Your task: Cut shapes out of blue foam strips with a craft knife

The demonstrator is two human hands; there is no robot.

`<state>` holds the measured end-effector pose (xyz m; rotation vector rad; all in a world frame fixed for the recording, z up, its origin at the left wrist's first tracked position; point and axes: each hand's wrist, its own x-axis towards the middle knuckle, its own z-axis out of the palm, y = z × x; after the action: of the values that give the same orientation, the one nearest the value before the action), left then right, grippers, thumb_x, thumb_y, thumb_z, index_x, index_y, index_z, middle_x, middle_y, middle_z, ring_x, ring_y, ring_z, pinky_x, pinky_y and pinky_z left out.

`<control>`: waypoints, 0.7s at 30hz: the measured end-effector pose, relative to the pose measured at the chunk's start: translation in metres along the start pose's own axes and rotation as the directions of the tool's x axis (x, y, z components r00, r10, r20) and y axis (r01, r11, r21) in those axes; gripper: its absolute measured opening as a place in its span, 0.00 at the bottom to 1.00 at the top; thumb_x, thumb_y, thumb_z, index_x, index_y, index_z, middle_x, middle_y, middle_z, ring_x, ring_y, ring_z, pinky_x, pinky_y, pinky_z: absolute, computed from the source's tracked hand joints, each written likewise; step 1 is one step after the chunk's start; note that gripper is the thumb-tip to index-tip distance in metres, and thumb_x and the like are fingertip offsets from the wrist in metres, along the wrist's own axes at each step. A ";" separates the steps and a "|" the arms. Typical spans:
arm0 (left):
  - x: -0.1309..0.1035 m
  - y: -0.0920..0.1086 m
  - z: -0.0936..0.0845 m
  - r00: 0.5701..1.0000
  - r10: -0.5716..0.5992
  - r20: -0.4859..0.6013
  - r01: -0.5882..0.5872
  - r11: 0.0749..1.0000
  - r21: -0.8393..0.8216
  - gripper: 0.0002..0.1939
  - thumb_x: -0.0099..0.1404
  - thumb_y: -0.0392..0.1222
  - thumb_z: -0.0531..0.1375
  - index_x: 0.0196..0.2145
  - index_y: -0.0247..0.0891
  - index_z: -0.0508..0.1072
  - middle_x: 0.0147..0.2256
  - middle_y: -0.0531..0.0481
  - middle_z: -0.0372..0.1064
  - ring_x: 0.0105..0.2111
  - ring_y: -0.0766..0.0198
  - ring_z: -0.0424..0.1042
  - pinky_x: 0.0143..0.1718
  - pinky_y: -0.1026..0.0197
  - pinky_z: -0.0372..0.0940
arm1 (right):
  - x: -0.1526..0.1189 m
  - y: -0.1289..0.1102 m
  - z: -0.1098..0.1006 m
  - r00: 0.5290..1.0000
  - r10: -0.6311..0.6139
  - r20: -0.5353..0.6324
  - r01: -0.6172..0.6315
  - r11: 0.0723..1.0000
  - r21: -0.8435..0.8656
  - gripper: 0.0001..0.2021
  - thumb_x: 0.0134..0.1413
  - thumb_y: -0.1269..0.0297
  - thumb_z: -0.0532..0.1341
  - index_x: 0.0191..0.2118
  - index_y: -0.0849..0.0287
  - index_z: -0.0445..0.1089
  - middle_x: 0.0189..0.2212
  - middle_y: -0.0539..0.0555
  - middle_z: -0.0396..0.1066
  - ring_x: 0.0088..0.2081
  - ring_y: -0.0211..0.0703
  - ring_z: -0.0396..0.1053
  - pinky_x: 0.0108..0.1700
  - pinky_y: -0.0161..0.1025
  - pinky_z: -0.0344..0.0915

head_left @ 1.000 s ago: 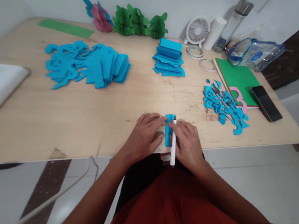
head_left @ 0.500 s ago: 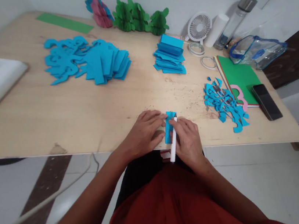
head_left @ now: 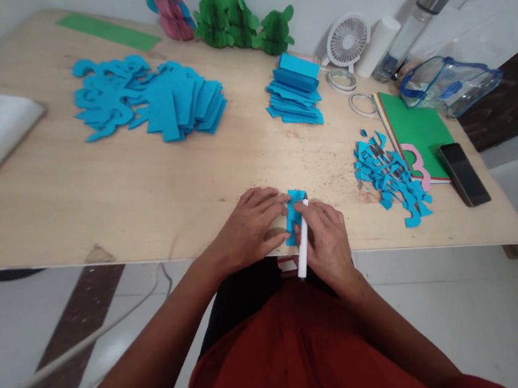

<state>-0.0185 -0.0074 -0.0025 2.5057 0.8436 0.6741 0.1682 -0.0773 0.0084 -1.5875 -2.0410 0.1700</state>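
A small strip of blue paper [head_left: 292, 214] lies near the front edge of the table, between my hands. My left hand [head_left: 258, 223] rests at its left side, fingers stretched out and thumb apart, with the fingertips touching the paper's edge. In my right hand [head_left: 326, 236] is a slim white pen [head_left: 304, 248], gripped between thumb and fingers. Its dark tip is at the strip's upper right corner, and its back end sticks out past the table edge towards me. My right fingers cover part of the strip.
Blue cut-outs [head_left: 113, 99], folded blue papers [head_left: 293, 89] and blue scraps [head_left: 383, 170] lie about the table [head_left: 144, 197]. Green paper figures [head_left: 239, 23], a fan [head_left: 348, 40], a bottle [head_left: 410, 34], a clear pouch [head_left: 475, 83], green sheets [head_left: 416, 127] and a phone [head_left: 464, 173] stand or lie behind and to the right.
The view has shifted slightly. The pen has moved a little against the strip's upper right corner; both hands keep nearly the same places.
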 end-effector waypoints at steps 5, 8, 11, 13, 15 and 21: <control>0.001 0.000 -0.001 1.000 -0.020 0.022 0.020 1.000 -0.002 0.19 0.62 0.44 0.58 0.51 0.40 0.69 0.56 0.43 0.68 0.59 0.49 0.61 0.62 0.43 0.52 | -0.001 -0.003 -0.008 0.988 0.089 -0.128 -0.064 0.981 0.184 0.15 0.66 0.65 0.53 0.54 0.55 0.69 0.46 0.57 0.76 0.49 0.49 0.72 0.53 0.51 0.66; 0.001 0.001 -0.002 1.000 -0.012 0.016 0.012 1.000 -0.003 0.17 0.62 0.44 0.58 0.49 0.39 0.70 0.56 0.43 0.68 0.59 0.49 0.60 0.62 0.42 0.52 | -0.003 -0.006 -0.015 0.975 0.166 -0.147 -0.101 0.924 0.369 0.14 0.65 0.64 0.54 0.51 0.56 0.71 0.44 0.57 0.76 0.46 0.47 0.74 0.50 0.49 0.70; 0.001 0.001 -0.003 1.000 0.001 0.016 -0.001 1.000 0.004 0.16 0.63 0.44 0.58 0.48 0.39 0.70 0.57 0.42 0.68 0.60 0.48 0.60 0.62 0.42 0.52 | -0.008 -0.008 -0.020 0.962 0.236 -0.137 -0.136 0.851 0.507 0.11 0.63 0.65 0.56 0.46 0.55 0.73 0.39 0.55 0.77 0.41 0.45 0.75 0.43 0.44 0.73; 0.001 0.001 -0.003 1.000 0.005 0.019 -0.005 1.000 0.009 0.16 0.64 0.44 0.57 0.48 0.38 0.70 0.57 0.42 0.67 0.60 0.48 0.60 0.63 0.42 0.52 | -0.011 -0.009 -0.022 0.954 0.285 -0.096 -0.186 0.810 0.556 0.09 0.62 0.66 0.57 0.44 0.55 0.74 0.37 0.54 0.77 0.39 0.43 0.75 0.41 0.41 0.73; 0.000 0.000 -0.002 1.000 0.007 0.016 -0.007 1.000 0.013 0.15 0.64 0.44 0.56 0.48 0.39 0.70 0.57 0.43 0.67 0.60 0.48 0.60 0.63 0.42 0.52 | -0.015 -0.011 -0.023 0.944 0.326 -0.047 -0.239 0.777 0.583 0.07 0.61 0.66 0.58 0.42 0.55 0.73 0.35 0.53 0.77 0.37 0.42 0.75 0.39 0.39 0.73; 0.000 -0.001 -0.001 1.000 0.008 0.016 -0.008 1.000 0.007 0.14 0.65 0.45 0.57 0.47 0.40 0.71 0.56 0.44 0.68 0.60 0.49 0.60 0.63 0.42 0.52 | -0.024 -0.017 -0.019 0.940 0.341 -0.007 -0.287 0.801 0.525 0.03 0.58 0.65 0.60 0.37 0.56 0.71 0.29 0.51 0.75 0.31 0.40 0.73 0.34 0.36 0.71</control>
<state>-0.0197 -0.0067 -0.0024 2.5191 0.8320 0.6533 0.1670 -0.1092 0.0236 -1.5238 -1.4632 0.6905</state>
